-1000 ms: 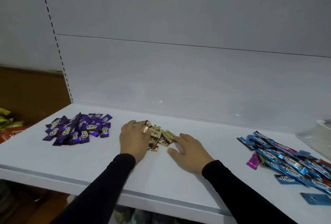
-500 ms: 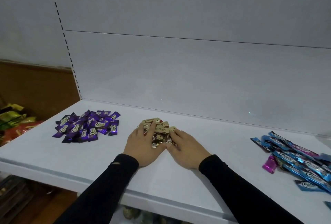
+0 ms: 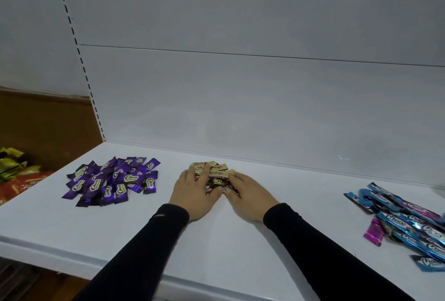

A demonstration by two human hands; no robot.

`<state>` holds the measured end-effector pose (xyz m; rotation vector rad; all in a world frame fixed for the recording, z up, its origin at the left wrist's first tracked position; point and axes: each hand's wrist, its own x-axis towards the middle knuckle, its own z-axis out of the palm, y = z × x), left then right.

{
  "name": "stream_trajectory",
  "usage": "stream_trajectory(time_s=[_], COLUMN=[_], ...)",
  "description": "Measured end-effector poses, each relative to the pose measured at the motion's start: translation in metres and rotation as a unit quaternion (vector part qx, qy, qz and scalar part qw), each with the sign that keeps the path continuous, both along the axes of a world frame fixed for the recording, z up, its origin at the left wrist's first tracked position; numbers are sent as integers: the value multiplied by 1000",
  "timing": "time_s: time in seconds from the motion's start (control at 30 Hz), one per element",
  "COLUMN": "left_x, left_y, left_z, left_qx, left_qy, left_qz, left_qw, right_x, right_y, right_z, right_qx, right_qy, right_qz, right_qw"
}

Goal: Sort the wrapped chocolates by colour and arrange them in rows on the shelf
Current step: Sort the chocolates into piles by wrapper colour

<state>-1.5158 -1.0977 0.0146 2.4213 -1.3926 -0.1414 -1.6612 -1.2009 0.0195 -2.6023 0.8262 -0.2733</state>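
A small heap of gold-wrapped chocolates [image 3: 218,172] lies mid-shelf on the white shelf [image 3: 216,240]. My left hand [image 3: 193,192] lies flat over the heap's left side, fingers stretched across the wrappers. From the right, my right hand [image 3: 248,193] presses its fingertips against the heap. Part of the heap is hidden under both hands. A pile of purple-wrapped chocolates [image 3: 113,180] sits to the left. Long blue-wrapped bars [image 3: 407,223] lie in a loose pile at the right, with one magenta chocolate [image 3: 374,231] beside them.
The grey back panel [image 3: 240,108] rises behind the shelf. Beyond the shelf's left end lie yellow and red snack packets [image 3: 14,173]. Bare shelf surface stretches in front of the hands to the front edge.
My hands have closed in on the gold heap from both sides, bunching it tighter. The camera has shifted a little to the left.
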Motion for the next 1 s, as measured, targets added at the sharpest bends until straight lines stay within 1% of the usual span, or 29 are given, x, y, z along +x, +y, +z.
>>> stream_trajectory(time_s=[0.13, 0.23, 0.3, 0.4, 0.53, 0.63, 0.73, 0.9, 1.0], left_x=[-2, -9, -20, -45, -88, -126, -168, -241, -276], left_y=[3, 6, 6, 1, -15, -27, -41, -62, -75], left_z=[1, 7, 13, 23, 32, 31, 25, 23, 21], left_qx=[-13, -12, -37, -86, -105, -120, -112, -99, -97], left_qy=[16, -29, -45, -15, 3, 13, 34, 29, 29], left_qz=[-13, 8, 9, -42, -130, -174, -208, -286, -329], left_qw=[1000, 999, 998, 995, 986, 977, 971, 953, 939], right_x=[-20, -46, -68, -106, -163, -208, -253, -322, -349], right_y=[3, 2, 2, 0, -9, -16, -21, -27, -24], right_z=[6, 9, 14, 21, 27, 27, 26, 20, 13], right_qx=[0, -9, -27, -61, -91, -97, -115, -137, -147], right_qy=[-18, -25, -41, -64, -61, -49, -52, -55, -49], right_qz=[-10, -35, -55, -88, -126, -161, -202, -291, -316], right_qw=[1000, 999, 997, 992, 986, 981, 971, 945, 936])
